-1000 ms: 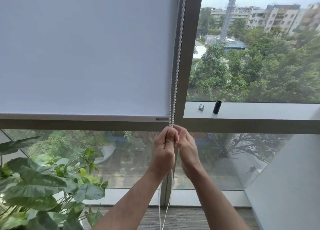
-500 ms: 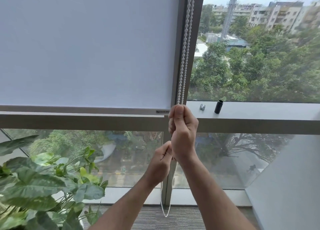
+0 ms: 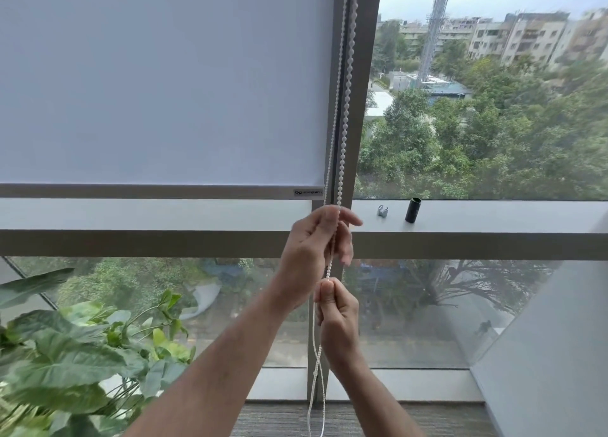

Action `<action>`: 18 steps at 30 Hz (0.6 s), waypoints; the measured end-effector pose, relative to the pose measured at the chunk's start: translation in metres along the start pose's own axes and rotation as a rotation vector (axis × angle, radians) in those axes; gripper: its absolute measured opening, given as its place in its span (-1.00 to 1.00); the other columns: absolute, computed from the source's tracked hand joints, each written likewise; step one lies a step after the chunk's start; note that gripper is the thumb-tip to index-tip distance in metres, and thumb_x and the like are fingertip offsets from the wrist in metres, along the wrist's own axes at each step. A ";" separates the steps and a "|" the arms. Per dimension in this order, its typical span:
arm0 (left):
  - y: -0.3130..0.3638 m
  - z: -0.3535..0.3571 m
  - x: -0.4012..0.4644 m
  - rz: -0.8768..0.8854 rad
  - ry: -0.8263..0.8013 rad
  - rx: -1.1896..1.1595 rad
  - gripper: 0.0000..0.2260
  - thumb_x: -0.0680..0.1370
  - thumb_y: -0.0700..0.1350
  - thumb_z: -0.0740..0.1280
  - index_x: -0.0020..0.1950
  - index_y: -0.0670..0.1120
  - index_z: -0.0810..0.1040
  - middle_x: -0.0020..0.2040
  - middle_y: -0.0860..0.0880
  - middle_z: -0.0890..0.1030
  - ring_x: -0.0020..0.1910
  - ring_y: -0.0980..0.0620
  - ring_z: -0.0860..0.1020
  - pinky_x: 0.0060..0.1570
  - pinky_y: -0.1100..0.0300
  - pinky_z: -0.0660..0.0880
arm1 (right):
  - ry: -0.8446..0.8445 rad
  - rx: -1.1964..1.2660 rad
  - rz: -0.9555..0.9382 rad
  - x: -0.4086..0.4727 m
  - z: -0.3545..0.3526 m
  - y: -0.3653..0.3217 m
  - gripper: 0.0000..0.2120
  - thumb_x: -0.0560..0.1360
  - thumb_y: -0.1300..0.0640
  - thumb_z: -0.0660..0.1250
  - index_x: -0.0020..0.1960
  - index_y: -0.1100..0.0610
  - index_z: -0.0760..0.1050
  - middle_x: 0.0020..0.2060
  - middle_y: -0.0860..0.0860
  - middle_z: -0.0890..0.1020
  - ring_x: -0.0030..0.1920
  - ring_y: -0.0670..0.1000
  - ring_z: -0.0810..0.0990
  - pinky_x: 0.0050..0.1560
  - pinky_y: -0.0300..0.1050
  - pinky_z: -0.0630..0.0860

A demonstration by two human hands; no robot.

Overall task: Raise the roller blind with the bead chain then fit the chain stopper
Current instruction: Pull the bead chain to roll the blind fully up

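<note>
The white roller blind covers the upper left pane, and its bottom bar hangs just above the horizontal window ledge. The white bead chain runs down along the grey mullion, with its loop reaching the floor. My left hand is the upper one, level with the ledge, and its fingers curl loosely round the chain. Directly below it, my right hand is a fist closed on the same strand. A small silver chain stopper lies on the ledge to the right of my hands.
A black cylinder stands on the ledge beside the stopper. A leafy potted plant fills the lower left. A grey wall slants in at the lower right. Carpet lies below the window.
My right hand has pulled the chain down from ledge height. My left hand has moved up above it to take the chain. The blind's bottom bar has risen clear of the ledge.
</note>
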State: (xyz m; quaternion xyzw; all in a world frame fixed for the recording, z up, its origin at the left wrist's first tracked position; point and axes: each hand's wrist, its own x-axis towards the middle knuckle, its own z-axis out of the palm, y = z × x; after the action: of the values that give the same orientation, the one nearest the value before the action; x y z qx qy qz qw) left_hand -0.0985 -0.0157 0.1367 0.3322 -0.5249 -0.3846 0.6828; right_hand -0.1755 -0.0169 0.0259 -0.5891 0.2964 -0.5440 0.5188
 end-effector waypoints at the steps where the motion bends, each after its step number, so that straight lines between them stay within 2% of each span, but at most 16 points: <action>1: -0.004 0.004 -0.001 0.020 0.026 -0.014 -0.70 0.65 0.04 0.17 -0.08 -0.07 0.61 -0.42 0.10 0.43 -0.48 0.10 0.36 -0.43 0.23 0.31 | 0.005 -0.008 -0.011 0.000 -0.002 0.001 -0.66 0.59 -0.01 0.14 -0.35 -0.03 0.37 -0.49 -0.14 0.33 -0.45 -0.08 0.23 -0.45 -0.15 0.18; 3: -0.010 0.010 -0.004 0.078 0.121 0.001 -0.70 0.66 0.00 0.15 -0.19 -0.01 0.56 -0.47 0.18 0.33 -0.50 0.14 0.23 -0.47 0.23 0.17 | -0.007 -0.011 -0.031 0.000 -0.006 0.002 -0.66 0.60 0.07 0.14 -0.36 -0.03 0.36 -0.49 -0.16 0.34 -0.44 -0.13 0.23 -0.42 -0.21 0.19; 5: -0.013 0.015 -0.006 0.118 0.185 0.073 -0.71 0.63 0.04 0.15 -0.24 0.05 0.51 -0.49 0.18 0.33 -0.51 0.16 0.23 -0.49 0.26 0.19 | -0.060 0.022 0.034 0.003 -0.010 0.005 -0.66 0.60 0.10 0.16 -0.36 0.02 0.35 -0.47 -0.15 0.34 -0.44 -0.12 0.23 -0.42 -0.18 0.19; 7: -0.012 0.018 -0.007 0.109 0.210 0.126 -0.72 0.62 0.08 0.16 -0.27 0.09 0.47 -0.48 0.18 0.35 -0.50 0.17 0.25 -0.49 0.29 0.22 | -0.163 0.073 0.087 0.008 -0.017 0.004 -0.68 0.60 0.07 0.16 -0.31 0.13 0.41 -0.44 -0.08 0.41 -0.41 -0.09 0.30 -0.37 -0.11 0.24; 8: -0.012 0.019 -0.007 0.100 0.211 0.135 -0.72 0.62 0.08 0.16 -0.28 0.09 0.46 -0.48 0.18 0.35 -0.49 0.18 0.26 -0.48 0.30 0.23 | -0.204 0.055 0.087 0.013 -0.022 0.001 -0.68 0.61 0.06 0.14 -0.26 0.13 0.49 -0.38 -0.06 0.50 -0.35 -0.08 0.41 -0.30 -0.08 0.34; 10: -0.012 0.015 -0.008 0.099 0.195 0.124 -0.72 0.61 0.08 0.16 -0.28 0.08 0.46 -0.46 0.15 0.36 -0.48 0.16 0.26 -0.46 0.28 0.24 | -0.226 0.032 0.081 0.026 -0.034 -0.015 -0.66 0.63 0.03 0.09 -0.06 0.05 0.63 -0.13 -0.04 0.68 -0.07 -0.04 0.62 0.02 -0.03 0.50; 12: -0.012 0.010 -0.008 0.116 0.175 0.132 -0.72 0.62 0.06 0.15 -0.27 0.04 0.45 -0.44 0.13 0.36 -0.46 0.13 0.25 -0.42 0.28 0.24 | -0.155 0.049 0.044 0.045 -0.041 -0.042 -0.62 0.63 0.02 0.05 0.08 0.08 0.63 0.02 0.06 0.70 0.12 0.05 0.63 0.24 0.08 0.49; 14: -0.009 0.005 -0.006 0.113 0.145 0.175 -0.72 0.62 0.04 0.15 -0.26 0.02 0.44 -0.44 0.12 0.34 -0.46 0.12 0.24 -0.42 0.27 0.24 | -0.100 0.090 -0.037 0.065 -0.036 -0.082 -0.57 0.64 -0.02 0.01 0.09 0.14 0.61 -0.01 0.11 0.71 0.08 0.09 0.66 0.19 0.08 0.53; 18: -0.006 -0.002 0.001 0.077 0.140 0.239 -0.72 0.60 0.09 0.15 -0.28 0.05 0.44 -0.47 0.12 0.33 -0.48 0.11 0.24 -0.46 0.21 0.20 | -0.202 0.195 -0.183 0.097 -0.006 -0.166 -0.59 0.64 -0.05 0.03 0.08 0.17 0.57 -0.17 0.12 0.66 -0.17 0.11 0.65 -0.15 -0.05 0.57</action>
State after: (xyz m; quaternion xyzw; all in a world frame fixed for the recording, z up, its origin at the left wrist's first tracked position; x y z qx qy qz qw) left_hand -0.0975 -0.0193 0.1312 0.4170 -0.5302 -0.2688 0.6876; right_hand -0.1947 -0.0599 0.2127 -0.6121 0.1335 -0.5533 0.5489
